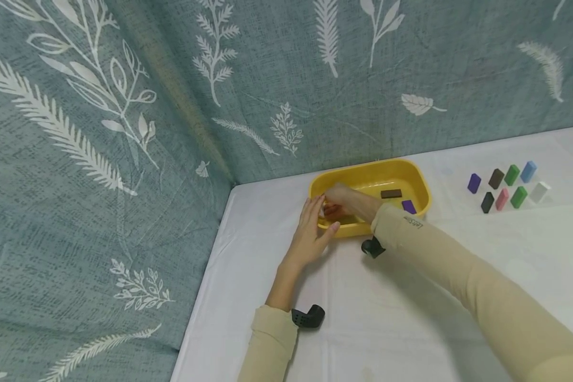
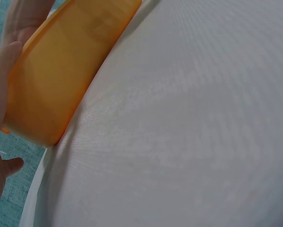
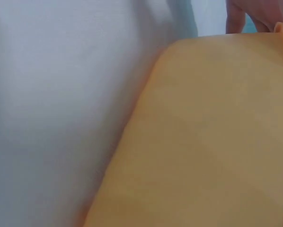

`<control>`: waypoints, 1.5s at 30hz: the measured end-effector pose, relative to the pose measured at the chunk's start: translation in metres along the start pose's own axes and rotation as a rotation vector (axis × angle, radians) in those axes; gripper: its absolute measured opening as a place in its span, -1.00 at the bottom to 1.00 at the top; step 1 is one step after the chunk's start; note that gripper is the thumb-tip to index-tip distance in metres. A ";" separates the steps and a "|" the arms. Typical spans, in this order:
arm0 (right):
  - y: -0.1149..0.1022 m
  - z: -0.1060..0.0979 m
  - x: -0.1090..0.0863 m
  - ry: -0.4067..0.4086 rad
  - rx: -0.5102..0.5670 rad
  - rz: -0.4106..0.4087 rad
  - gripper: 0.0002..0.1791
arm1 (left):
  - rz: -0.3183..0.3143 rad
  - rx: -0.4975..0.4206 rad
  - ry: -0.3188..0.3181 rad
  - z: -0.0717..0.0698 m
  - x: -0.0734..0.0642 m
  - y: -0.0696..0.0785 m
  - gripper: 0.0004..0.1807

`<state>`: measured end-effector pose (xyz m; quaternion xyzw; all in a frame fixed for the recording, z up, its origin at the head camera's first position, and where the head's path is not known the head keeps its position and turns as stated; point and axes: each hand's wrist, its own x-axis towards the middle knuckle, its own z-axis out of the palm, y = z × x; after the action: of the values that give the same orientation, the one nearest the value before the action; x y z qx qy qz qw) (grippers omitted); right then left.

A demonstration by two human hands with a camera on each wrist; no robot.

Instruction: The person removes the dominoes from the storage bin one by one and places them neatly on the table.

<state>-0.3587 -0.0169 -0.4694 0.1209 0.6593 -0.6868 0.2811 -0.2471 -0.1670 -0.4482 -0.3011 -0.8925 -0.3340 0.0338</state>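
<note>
A yellow plastic tub (image 1: pixel 370 229) stands on the white-covered table. Against its left end lies my left hand (image 1: pixel 307 239), fingers stretched along the rim and thumb spread at the front corner. My right hand (image 1: pixel 341 197) reaches over the front rim into the tub's left part, fingers pointing down near the left fingertips. Whether those right fingers hold anything, I cannot tell. A dark brown block (image 1: pixel 391 193) and a purple block (image 1: pixel 408 206) lie on the tub floor, right of my right hand. In the left wrist view, the tub's outer wall (image 2: pixel 61 71) fills the upper left.
Right of the tub, several small blocks stand in two rows, among them a purple one (image 1: pixel 474 183), a pink one (image 1: pixel 502 199), a blue one (image 1: pixel 528 172) and a white one (image 1: pixel 539 192). A leaf-patterned teal curtain (image 1: pixel 267 79) hangs behind and left of the table (image 1: pixel 363 318).
</note>
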 end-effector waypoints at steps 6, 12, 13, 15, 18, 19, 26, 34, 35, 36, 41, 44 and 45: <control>-0.022 0.022 -0.072 0.005 -0.022 -0.013 -0.70 | -0.008 -0.002 -0.002 0.000 0.000 -0.001 -0.07; -0.023 0.023 -0.077 0.007 -0.008 -0.015 -0.77 | -0.010 -0.014 -0.002 0.000 0.000 -0.001 -0.10; -0.023 0.022 -0.076 0.003 -0.008 -0.014 -0.76 | -0.011 -0.016 -0.002 0.000 0.000 -0.001 -0.11; -0.022 0.022 -0.074 -0.001 -0.011 -0.016 -0.75 | -0.010 -0.016 -0.002 0.000 0.000 -0.001 -0.12; -0.021 0.021 -0.073 -0.001 0.008 -0.020 -0.78 | -0.011 -0.013 -0.006 0.000 0.000 -0.001 -0.15; -0.020 0.021 -0.072 -0.007 0.029 -0.022 -0.81 | -0.013 -0.012 -0.007 0.000 0.000 -0.001 -0.16; -0.017 0.020 -0.069 -0.036 0.107 -0.037 -0.81 | -0.017 -0.011 -0.007 0.000 0.000 0.000 -0.18; -0.017 0.018 -0.066 -0.075 0.082 -0.029 -0.84 | 0.005 -0.010 0.001 -0.001 0.001 0.000 -0.16; -0.018 0.018 -0.067 -0.085 0.075 -0.031 -0.84 | 0.009 -0.010 0.002 -0.001 0.001 0.000 -0.15; -0.018 0.018 -0.067 -0.095 0.066 -0.032 -0.84 | 0.013 -0.010 0.004 -0.001 0.001 0.000 -0.13; -0.017 0.016 -0.069 -0.152 0.030 -0.037 -0.85 | 0.023 -0.006 0.012 0.000 0.002 -0.002 -0.08; -0.016 0.015 -0.070 -0.186 0.029 -0.036 -0.88 | 0.030 -0.002 0.015 0.001 0.001 -0.003 -0.06; -0.016 0.015 -0.069 -0.194 0.028 -0.038 -0.88 | 0.032 -0.002 0.015 0.001 0.001 -0.003 -0.05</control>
<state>-0.3078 -0.0160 -0.4174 0.0451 0.6213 -0.7098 0.3289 -0.2493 -0.1672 -0.4507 -0.3131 -0.8869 -0.3365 0.0456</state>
